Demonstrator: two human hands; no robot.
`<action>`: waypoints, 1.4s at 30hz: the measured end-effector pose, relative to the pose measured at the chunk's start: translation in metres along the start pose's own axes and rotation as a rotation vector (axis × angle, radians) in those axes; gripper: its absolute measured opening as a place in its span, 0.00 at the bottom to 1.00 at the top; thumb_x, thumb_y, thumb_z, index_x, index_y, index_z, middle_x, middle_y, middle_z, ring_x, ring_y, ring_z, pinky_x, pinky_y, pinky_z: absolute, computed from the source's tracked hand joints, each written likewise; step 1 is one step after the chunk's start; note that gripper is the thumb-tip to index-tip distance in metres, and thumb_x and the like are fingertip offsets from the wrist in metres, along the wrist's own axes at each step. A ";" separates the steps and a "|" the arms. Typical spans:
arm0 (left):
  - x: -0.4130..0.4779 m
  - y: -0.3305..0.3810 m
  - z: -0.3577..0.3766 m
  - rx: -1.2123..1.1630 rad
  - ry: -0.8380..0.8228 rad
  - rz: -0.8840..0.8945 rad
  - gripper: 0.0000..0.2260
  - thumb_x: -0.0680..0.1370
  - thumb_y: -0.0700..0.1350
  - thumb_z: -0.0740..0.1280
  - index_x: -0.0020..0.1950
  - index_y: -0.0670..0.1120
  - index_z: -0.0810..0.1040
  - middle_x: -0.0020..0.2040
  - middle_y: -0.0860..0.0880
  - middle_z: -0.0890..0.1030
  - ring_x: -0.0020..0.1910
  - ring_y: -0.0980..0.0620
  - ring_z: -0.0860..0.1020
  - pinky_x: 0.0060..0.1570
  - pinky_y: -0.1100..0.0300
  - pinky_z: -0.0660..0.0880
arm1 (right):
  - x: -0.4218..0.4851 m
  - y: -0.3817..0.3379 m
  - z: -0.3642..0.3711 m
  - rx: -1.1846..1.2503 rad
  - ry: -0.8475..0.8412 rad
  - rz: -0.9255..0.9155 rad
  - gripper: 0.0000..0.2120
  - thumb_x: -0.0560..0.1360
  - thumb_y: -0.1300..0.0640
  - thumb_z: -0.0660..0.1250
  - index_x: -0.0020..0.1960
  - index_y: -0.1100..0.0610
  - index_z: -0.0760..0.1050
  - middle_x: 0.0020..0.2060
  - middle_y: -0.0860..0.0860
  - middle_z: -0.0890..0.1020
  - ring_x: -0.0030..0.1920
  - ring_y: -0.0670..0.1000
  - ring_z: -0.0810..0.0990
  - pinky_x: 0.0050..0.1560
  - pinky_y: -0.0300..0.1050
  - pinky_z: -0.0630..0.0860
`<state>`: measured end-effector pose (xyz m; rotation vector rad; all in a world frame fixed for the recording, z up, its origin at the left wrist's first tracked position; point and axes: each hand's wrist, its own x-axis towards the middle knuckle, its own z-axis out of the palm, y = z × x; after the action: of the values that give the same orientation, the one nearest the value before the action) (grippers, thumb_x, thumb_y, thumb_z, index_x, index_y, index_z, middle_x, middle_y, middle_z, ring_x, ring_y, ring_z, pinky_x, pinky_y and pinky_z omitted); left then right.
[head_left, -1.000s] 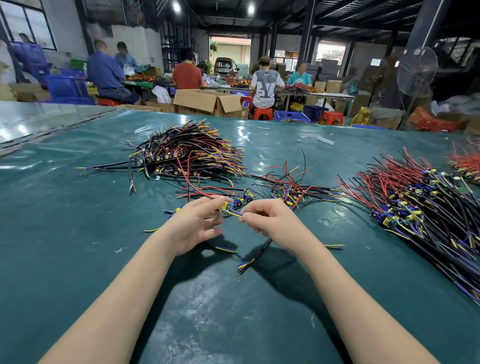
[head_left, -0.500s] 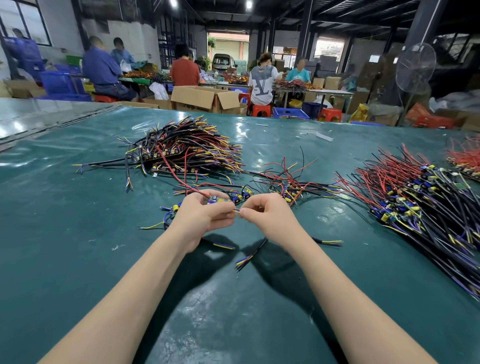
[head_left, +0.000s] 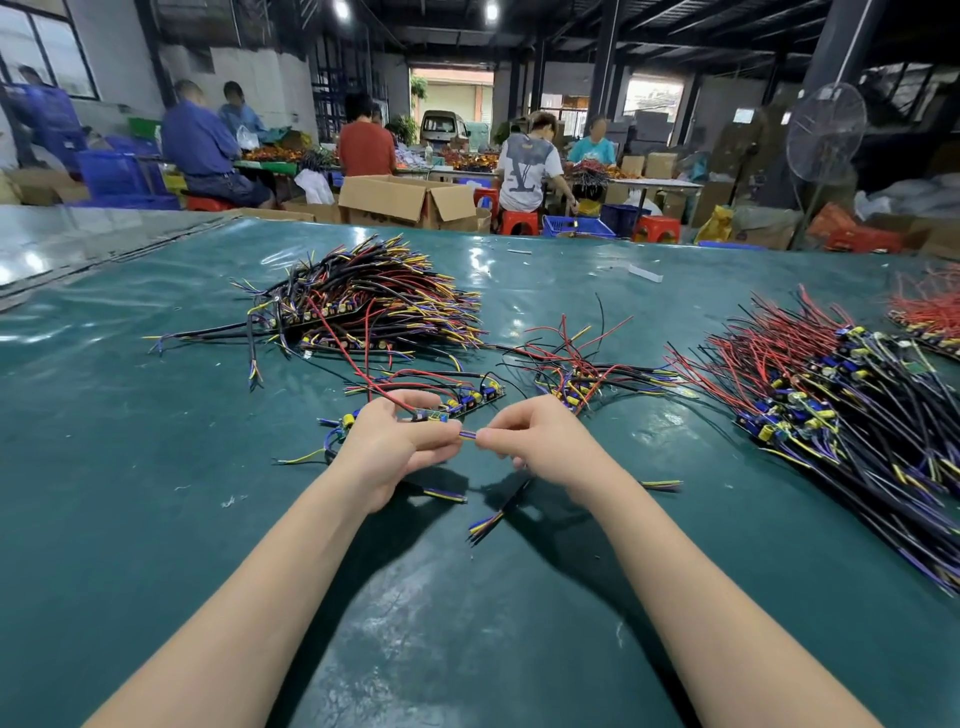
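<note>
My left hand grips a small circuit board with a red wire running up and away from it. My right hand pinches a black cable whose blue and yellow cores show in the narrow gap between the two hands. The cable's free end hangs below my right hand, near the green table cover. Both hands sit close together above the table's middle.
A finished-looking pile of wired boards lies at the back left, a small tangle behind my right hand, a large pile on the right. Loose cable ends lie nearby. Several people sit at tables beyond the far edge.
Both hands have drawn closer together, fingertips nearly meeting. My left hand has closed round the board, which a second ago lay further out between its fingertips.
</note>
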<state>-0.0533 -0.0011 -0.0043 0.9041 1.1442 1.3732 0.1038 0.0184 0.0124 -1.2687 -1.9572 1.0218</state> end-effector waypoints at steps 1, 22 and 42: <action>0.000 0.000 0.001 -0.010 0.013 0.017 0.14 0.70 0.26 0.67 0.47 0.42 0.71 0.37 0.41 0.80 0.30 0.52 0.81 0.30 0.64 0.78 | -0.001 0.000 -0.001 0.069 -0.023 0.019 0.11 0.73 0.61 0.67 0.32 0.54 0.77 0.25 0.48 0.72 0.22 0.41 0.67 0.24 0.30 0.63; -0.001 0.003 -0.004 0.022 0.023 0.000 0.17 0.69 0.25 0.68 0.47 0.43 0.67 0.32 0.42 0.79 0.27 0.49 0.79 0.29 0.63 0.78 | -0.001 0.006 -0.004 -0.032 -0.034 -0.003 0.09 0.74 0.63 0.64 0.37 0.60 0.80 0.22 0.48 0.71 0.17 0.41 0.63 0.20 0.29 0.59; 0.003 0.009 -0.014 -0.116 -0.041 0.026 0.14 0.72 0.26 0.64 0.48 0.42 0.67 0.28 0.46 0.82 0.27 0.52 0.81 0.28 0.64 0.77 | 0.008 0.022 -0.012 -0.365 0.279 0.044 0.17 0.72 0.54 0.68 0.25 0.53 0.70 0.27 0.52 0.73 0.37 0.54 0.72 0.39 0.43 0.68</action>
<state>-0.0690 0.0001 0.0004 0.8624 1.0147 1.4206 0.1207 0.0345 0.0008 -1.5607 -1.9557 0.4822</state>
